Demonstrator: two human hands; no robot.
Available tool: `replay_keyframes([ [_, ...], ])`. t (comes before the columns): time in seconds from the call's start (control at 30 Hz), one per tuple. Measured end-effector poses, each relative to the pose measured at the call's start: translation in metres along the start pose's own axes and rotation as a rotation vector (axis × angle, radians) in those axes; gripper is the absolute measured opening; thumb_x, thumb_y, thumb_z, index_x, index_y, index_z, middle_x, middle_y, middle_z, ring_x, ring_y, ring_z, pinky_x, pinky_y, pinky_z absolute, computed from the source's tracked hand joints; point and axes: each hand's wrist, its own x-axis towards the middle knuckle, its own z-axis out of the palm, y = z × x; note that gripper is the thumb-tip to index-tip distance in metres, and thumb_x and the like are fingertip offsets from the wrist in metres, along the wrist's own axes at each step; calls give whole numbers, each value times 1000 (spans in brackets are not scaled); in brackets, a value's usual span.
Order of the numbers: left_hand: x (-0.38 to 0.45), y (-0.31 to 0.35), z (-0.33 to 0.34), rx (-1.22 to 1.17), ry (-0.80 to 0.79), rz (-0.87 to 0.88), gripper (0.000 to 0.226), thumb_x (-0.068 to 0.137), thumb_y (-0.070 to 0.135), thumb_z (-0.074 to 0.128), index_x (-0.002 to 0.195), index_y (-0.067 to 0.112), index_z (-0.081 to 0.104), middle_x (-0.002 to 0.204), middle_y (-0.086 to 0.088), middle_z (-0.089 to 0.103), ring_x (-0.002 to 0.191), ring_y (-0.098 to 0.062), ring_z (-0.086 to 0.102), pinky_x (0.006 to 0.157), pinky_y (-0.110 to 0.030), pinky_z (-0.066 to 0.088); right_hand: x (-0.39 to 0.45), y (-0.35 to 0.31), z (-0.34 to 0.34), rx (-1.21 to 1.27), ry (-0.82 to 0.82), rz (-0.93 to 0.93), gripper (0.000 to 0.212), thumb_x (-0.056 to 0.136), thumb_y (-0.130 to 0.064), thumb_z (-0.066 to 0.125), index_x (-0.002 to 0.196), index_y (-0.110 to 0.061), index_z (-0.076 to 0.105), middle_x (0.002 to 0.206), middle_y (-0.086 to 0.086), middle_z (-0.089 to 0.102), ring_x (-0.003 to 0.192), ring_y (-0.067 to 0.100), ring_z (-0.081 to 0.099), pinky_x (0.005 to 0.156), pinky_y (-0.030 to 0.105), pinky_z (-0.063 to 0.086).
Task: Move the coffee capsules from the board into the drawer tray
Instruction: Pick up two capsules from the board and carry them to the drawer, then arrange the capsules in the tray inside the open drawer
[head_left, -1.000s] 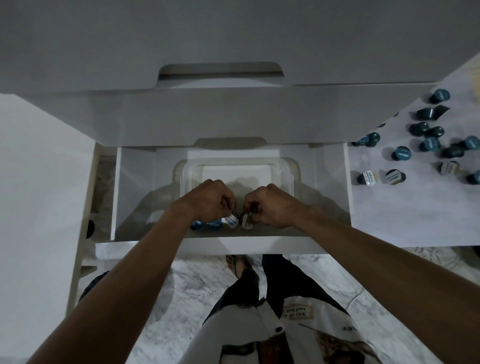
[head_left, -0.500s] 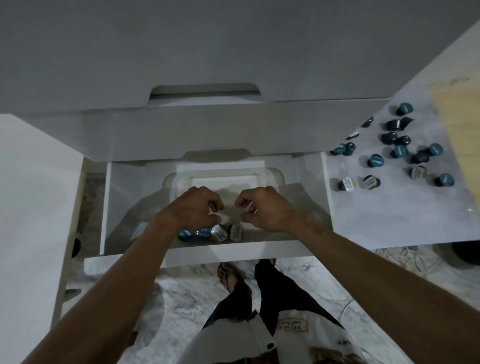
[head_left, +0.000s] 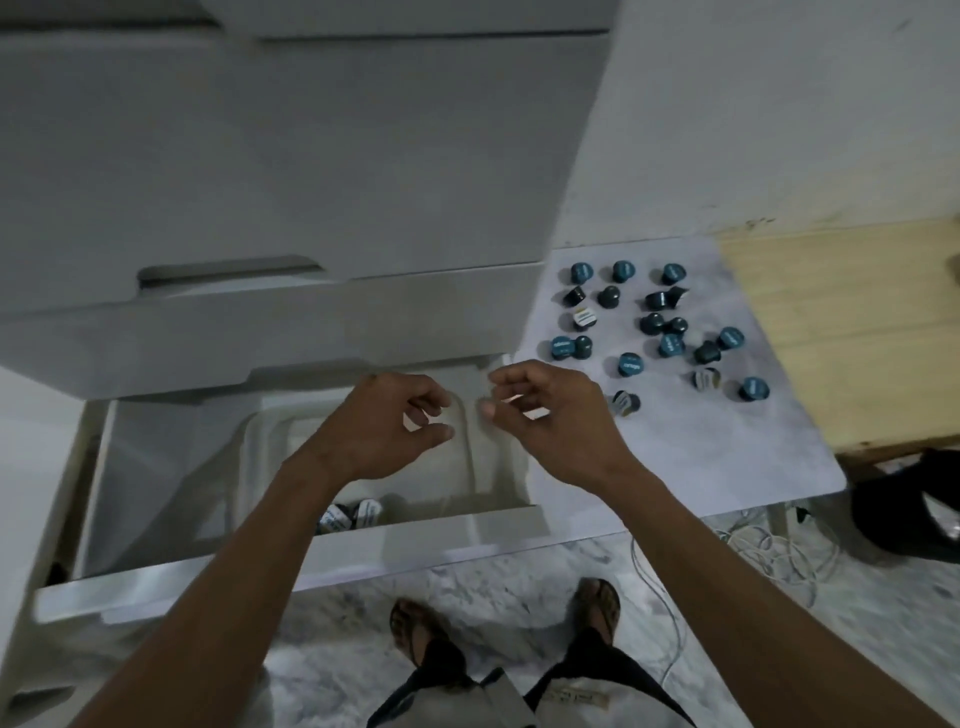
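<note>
Wall (head_left: 779, 114): plain white, at 1 o'clock.
Cabinet (head_left: 291, 156): white drawer fronts, from 10 to 12 o'clock.
Floor (head_left: 498, 587): pale marbled stone, at 6 o'clock.
Wooden surface (head_left: 841, 322): light grain, at 3 o'clock.
Cables (head_left: 769, 551): white tangle on the floor, at 4 o'clock.
Light: dim, even.

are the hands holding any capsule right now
No. The left hand and right hand are both empty, fingers loosely curled above the tray.

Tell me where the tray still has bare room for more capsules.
The tray is bare across its far and right parts, under both empty hands, left and right. Capsules in it crowd only the near edge. The board's capsules cluster at its far half.
</note>
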Motion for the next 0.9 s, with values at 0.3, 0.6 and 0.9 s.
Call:
replay_keyframes([
  [0.3,56,141,112,-214,294,44,31,75,25,82,103,26,70,93,12,70,83,-6,65,61,-19,53,-14,93,-168,107,236,49,32,82,-28,77,111,-21,67,93,-5,72,77,7,69,68,22,57],
  [0.6,109,167,203,-211,592,-88,37,76,27,79,111,20,66,99,8,58,86,-5,57,67,-34,55,13,153,-225,67,285,66,35,84,-26,75,117,-22,64,101,-7,67,77,-8,61,63,6,47],
  [0.9,167,108,222,-223,609,-245,37,80,12,77,113,22,63,112,8,55,112,-15,57,95,-37,51,66,219,-176,-58,186,100,39,84,-26,74,121,-26,63,116,-7,65,88,0,59,76,30,56],
])
